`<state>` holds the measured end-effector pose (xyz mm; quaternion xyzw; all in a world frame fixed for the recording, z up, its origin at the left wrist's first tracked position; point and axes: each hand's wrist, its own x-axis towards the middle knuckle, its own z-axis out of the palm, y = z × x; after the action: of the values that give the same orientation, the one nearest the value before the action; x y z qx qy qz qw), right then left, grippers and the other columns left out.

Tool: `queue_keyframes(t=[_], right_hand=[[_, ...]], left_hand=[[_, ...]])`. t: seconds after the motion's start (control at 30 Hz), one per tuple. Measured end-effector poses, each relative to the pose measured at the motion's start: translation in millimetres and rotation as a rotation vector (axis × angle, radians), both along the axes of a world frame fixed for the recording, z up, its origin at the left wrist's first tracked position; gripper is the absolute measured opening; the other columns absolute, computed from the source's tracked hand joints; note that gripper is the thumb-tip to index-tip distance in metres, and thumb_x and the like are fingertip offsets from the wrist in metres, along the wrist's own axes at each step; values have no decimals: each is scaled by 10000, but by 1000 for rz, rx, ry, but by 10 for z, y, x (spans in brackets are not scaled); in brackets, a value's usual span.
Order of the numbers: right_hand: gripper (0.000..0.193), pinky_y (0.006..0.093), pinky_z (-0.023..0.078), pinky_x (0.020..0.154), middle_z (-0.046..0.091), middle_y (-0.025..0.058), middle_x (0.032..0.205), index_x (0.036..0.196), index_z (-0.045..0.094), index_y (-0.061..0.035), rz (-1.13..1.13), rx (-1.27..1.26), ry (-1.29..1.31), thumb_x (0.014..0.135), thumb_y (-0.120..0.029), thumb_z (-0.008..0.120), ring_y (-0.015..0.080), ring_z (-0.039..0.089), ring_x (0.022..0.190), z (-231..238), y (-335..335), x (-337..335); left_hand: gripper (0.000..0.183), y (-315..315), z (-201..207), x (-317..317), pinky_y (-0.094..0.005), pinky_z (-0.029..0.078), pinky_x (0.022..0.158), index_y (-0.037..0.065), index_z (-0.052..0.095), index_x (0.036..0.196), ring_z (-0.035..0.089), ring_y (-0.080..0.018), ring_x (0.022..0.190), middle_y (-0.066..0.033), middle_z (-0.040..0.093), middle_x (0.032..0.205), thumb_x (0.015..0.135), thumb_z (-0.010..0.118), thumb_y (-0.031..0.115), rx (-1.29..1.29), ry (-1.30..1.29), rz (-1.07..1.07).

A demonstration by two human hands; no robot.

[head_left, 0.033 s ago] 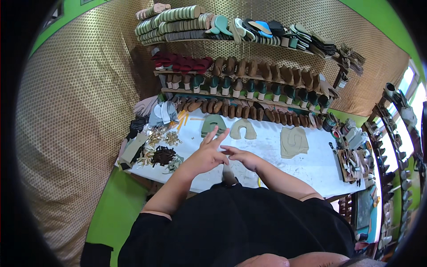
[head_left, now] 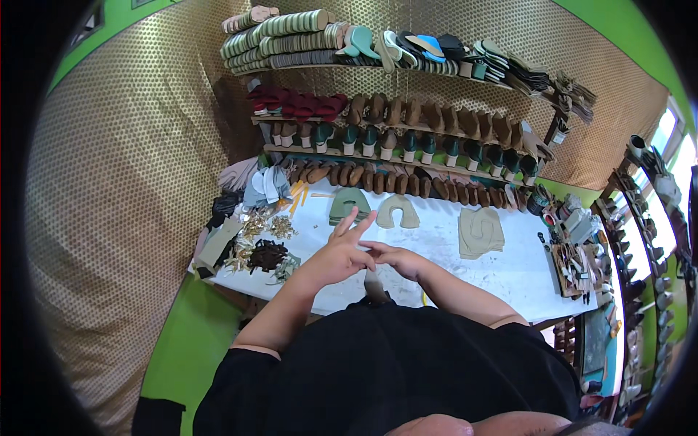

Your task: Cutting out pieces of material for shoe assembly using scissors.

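Above the near edge of the white table [head_left: 436,280], my left hand [head_left: 340,254] has two fingers raised and spread, while its thumb and the other fingertips come together. My right hand [head_left: 398,259] meets it from the right, fingers bent inward. Both sets of fingertips gather at the top of a narrow grey-brown piece [head_left: 376,287], which stands close to my black shirt. Its exact kind is hard to make out, and its lower end sits by something dark. Beyond my hands lie a stack of green U-shaped cut pieces [head_left: 350,200] and a beige U-shaped piece [head_left: 408,211].
Beige cut sheets [head_left: 481,232] lie to the right. Gold buckles [head_left: 254,224] and dark brown bits [head_left: 267,254] are heaped at left. A tool rack [head_left: 573,269] stands at the right edge. Rows of shoes [head_left: 385,142] and stacked soles [head_left: 291,36] fill shelves behind.
My right fingertips have shifted down slightly, toward the left thumb. Everything else stays as it was.
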<state>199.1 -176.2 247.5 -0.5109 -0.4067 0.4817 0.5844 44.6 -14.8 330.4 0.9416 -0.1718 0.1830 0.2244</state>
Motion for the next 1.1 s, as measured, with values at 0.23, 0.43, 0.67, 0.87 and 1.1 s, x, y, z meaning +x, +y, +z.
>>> queue_keyframes(t=[0.23,0.43,0.67,0.87,1.1], right_hand=[[184,228,465,676,638,-29,853,909,599,-58,-149,10,-12,823,-107,754,67,577,768,-5,47,-80],[169,277,467,737,618,-23,761,857,612,-71,-403,-107,-432,822,-126,767,77,554,720,391,22,-428],[147,577,212,1126,660,21,703,875,647,-111,-587,-128,-864,836,-222,735,219,644,723,245,70,-578],[93,560,248,1110,664,24,721,910,669,-123,-580,-189,-988,854,-190,699,219,657,767,159,157,-715],[163,475,402,1019,692,45,863,991,662,-112,-589,-130,-1124,829,-127,670,248,662,854,-197,52,-527]], left_hand=[[272,233,-283,-91,-476,222,1169,255,757,935,148,-426,1482,-126,206,1621,771,721,40,-178,-67,36],[432,419,-800,-166,-451,225,1169,151,595,1309,180,-409,1478,-221,205,1597,881,656,140,-619,34,151],[337,494,-875,-264,-499,265,1141,127,713,1083,353,-410,1394,-113,555,1398,829,728,348,-430,98,165],[250,630,-1032,-268,-537,303,1079,111,737,967,498,-353,1268,-71,677,1196,826,727,318,-358,66,251],[194,672,-1071,-168,-408,501,788,56,733,905,649,-299,788,-120,694,867,841,700,237,-447,196,351]])
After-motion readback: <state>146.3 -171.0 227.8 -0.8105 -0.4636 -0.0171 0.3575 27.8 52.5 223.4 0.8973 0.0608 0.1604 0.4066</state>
